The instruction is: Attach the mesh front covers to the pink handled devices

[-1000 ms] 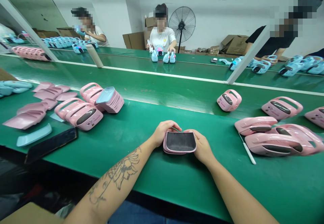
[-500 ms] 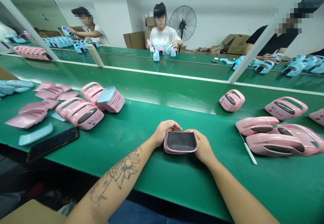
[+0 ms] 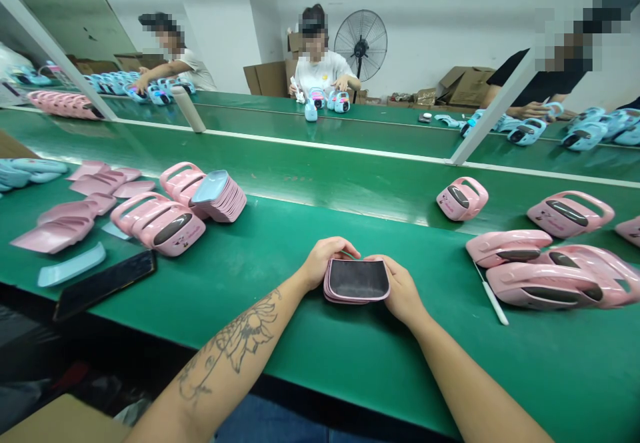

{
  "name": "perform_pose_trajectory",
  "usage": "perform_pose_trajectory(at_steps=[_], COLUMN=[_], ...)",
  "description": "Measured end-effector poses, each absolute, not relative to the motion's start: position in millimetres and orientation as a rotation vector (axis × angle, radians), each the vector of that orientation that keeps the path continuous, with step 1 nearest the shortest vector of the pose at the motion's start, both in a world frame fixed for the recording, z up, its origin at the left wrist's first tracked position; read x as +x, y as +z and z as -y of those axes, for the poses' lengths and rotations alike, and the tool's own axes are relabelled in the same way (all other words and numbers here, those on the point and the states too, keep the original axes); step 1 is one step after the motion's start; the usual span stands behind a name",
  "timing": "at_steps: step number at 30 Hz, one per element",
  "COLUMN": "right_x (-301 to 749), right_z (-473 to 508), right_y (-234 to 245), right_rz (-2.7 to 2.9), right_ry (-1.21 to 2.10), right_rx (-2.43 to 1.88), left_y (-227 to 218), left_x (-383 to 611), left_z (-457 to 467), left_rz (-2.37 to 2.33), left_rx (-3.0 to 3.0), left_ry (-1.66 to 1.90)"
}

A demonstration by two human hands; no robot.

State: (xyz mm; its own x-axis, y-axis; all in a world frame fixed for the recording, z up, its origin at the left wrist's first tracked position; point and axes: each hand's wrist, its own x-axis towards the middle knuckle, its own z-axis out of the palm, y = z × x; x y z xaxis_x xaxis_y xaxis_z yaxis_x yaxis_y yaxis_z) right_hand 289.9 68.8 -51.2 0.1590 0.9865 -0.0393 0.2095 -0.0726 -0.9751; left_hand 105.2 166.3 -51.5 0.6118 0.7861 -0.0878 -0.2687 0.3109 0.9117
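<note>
A small pink plastic shell [image 3: 356, 281] with a dark inset panel lies on the green belt right in front of me. My left hand [image 3: 327, 263] grips its left side, with the fingers curled over the top edge. My right hand [image 3: 401, 289] holds its right side. The lower edge of the shell shows layered pink rims. Both hands hide the shell's side edges.
Pink carry-handled housings [image 3: 543, 285] lie to my right, beside a white stylus [image 3: 491, 303]. To my left are a stack of pink shells [image 3: 221, 199], loose pink parts [image 3: 55, 235] and a black phone [image 3: 105, 285]. Co-workers [image 3: 320, 63] sit across a second, raised belt [image 3: 325, 186].
The pink housings on the far belt have shifted right. Co-workers' hands have moved among the blue pieces. My hands and the shell stay in nearly the same place.
</note>
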Motion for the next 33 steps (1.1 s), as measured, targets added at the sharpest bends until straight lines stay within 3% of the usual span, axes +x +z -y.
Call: perform_pose_trajectory(at_steps=[33], right_x=[290.6], right_z=[-68.4], right_y=[-50.6], right_rz=[1.226], right_ry=[1.017], right_rx=[-1.484], left_y=[-50.3], left_x=[105.0], left_z=[-165.6], left_rz=[-0.595], left_rx=[1.038], left_ry=[0.750])
